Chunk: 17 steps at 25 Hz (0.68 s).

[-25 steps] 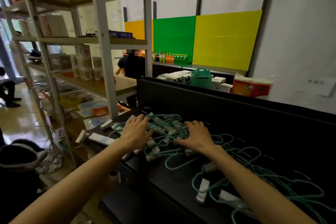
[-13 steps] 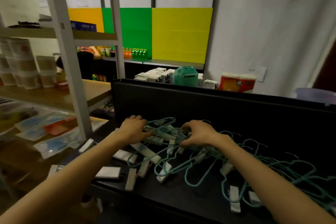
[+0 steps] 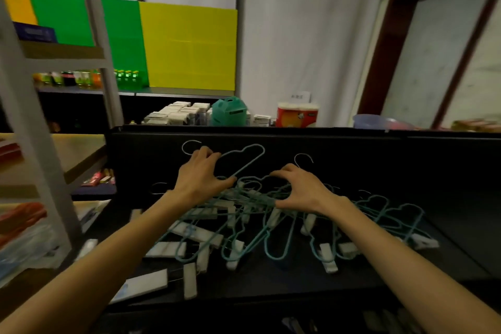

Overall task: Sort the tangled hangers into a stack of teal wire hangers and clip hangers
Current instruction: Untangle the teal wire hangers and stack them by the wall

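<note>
1. Right now the left hand (image 3: 202,176) is up at the far side of the heap, fingers curled over the neck of one teal wire hanger (image 3: 245,160); its hook and shoulder loop stand raised against the black back panel (image 3: 352,160), so the hand grips it.
2. Just beside it, the right hand (image 3: 299,190) sits on the middle of the tangled hangers (image 3: 260,219), fingers bent and spread, thumb and forefinger closing toward teal wire near a silver hook (image 3: 303,158). Whether it truly pinches a strand I cannot tell.
3. Spread over the black tabletop (image 3: 284,276), the tangle reaches from the near left corner to the right; white clip hangers (image 3: 199,234) lie mixed through the teal loops, and more teal hangers (image 3: 390,214) trail off to the right.
4. Both forearms cover part of the pile, and the whole view is soft with blur, so single hangers are hard to tell apart. Lower down, the table's front edge falls into dark.
5. Behind the panel stand small white boxes (image 3: 179,114), a teal container (image 3: 229,111) and an orange-wrapped pack of rolls (image 3: 296,114). A white note (image 3: 299,95) on the wall bears writing too small to read; the blue box (image 3: 35,32) on the grey shelf (image 3: 62,54) to the left has print I cannot make out either.
</note>
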Available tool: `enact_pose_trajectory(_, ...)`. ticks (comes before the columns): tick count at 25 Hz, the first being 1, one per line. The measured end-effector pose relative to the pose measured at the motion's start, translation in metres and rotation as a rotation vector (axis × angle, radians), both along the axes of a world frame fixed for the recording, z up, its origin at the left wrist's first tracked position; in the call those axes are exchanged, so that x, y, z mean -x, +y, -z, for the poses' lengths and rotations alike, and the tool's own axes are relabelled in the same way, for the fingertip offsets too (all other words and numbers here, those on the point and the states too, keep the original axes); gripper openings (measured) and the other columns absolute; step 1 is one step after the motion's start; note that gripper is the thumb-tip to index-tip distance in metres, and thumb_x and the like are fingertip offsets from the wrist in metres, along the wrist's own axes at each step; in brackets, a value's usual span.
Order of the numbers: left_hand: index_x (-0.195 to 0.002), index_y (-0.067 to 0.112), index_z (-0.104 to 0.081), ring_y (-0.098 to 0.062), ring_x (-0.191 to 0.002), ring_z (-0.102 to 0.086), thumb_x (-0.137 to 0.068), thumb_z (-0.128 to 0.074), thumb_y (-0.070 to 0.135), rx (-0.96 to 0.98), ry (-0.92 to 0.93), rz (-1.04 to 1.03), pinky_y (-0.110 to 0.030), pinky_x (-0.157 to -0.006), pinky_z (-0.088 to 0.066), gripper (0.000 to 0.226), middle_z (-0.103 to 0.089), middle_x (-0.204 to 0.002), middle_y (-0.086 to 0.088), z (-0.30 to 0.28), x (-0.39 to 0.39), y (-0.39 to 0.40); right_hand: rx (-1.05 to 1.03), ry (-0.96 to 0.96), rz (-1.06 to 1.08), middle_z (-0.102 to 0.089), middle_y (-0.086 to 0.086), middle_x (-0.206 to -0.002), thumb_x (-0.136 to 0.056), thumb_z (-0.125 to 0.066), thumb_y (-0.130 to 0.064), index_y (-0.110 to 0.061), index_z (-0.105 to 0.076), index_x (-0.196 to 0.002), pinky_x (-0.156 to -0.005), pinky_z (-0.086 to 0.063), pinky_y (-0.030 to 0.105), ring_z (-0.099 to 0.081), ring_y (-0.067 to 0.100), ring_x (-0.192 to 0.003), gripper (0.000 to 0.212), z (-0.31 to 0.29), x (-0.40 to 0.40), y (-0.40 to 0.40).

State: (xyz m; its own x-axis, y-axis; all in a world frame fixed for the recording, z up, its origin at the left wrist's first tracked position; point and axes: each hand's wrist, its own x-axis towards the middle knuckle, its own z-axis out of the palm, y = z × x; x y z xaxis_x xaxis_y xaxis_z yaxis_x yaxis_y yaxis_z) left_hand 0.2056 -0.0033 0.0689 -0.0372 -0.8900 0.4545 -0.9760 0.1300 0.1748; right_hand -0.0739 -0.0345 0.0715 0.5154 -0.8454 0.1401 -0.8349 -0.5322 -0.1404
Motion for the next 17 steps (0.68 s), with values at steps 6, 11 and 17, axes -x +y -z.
enact_pose_trajectory(6,-0.151,0.014,-0.039,-0.024,-0.127,-0.045,-0.087,-0.057,0.067,0.018,-0.017,0.288,-0.041,-0.089,-0.053,0.084,-0.042,-0.139,-0.003,0.000,0.161,-0.031,0.118,-0.019,0.175,-0.039,-0.002,-0.149,-0.080,-0.070,-0.055,-0.029,-0.037,-0.153,-0.097,-0.047,0.036,-0.050,0.022,-0.125,0.084,0.009,0.164,0.029)
enact_pose_trajectory(11,-0.151,0.012,-0.038,-0.028,-0.129,-0.046,-0.091,-0.053,0.065,0.059,-0.060,0.488,-0.042,-0.100,-0.046,0.082,-0.042,-0.145,-0.007,0.006,0.352,-0.047,0.128,0.006,0.336,-0.040,-0.004,-0.148,-0.077,-0.068,-0.058,-0.030,-0.040,-0.151,-0.103,-0.043,0.037,-0.046,0.020,-0.130,0.083,0.025,0.354,0.063)
enact_pose_trajectory(17,-0.153,0.012,-0.034,-0.026,-0.137,-0.038,-0.091,-0.053,0.063,0.093,-0.168,0.643,-0.040,-0.108,-0.038,0.082,-0.038,-0.150,-0.007,0.023,0.587,-0.064,0.058,0.044,0.490,-0.036,-0.009,-0.151,-0.075,-0.068,-0.054,-0.035,-0.036,-0.153,-0.103,-0.043,0.033,-0.040,0.014,-0.134,0.086,0.037,0.572,0.085)
